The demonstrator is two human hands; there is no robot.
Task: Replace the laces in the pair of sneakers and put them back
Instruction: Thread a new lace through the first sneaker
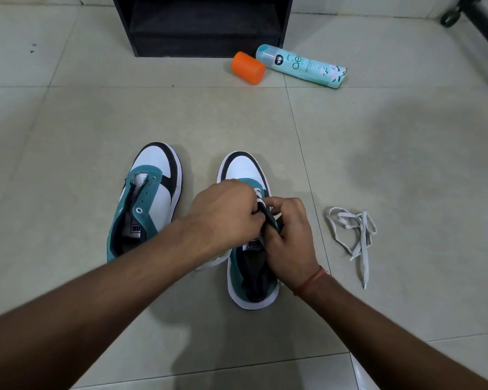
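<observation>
Both forearms converge over the right sneaker [251, 266] on the floor; left hand [226, 209] and right hand [289, 235] pinch its lace at the eyelets; feed flat, untwisted; loose lace [355, 235] lies alongside.

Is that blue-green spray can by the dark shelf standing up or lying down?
Lying down. The spray can rests on its side on the floor tiles, beside an orange cap that also lies on its side.

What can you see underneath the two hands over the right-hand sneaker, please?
Both hands, left hand and right hand, work at the tongue of the right-hand sneaker; a bit of white lace shows. The eyelets beneath are covered.
</observation>
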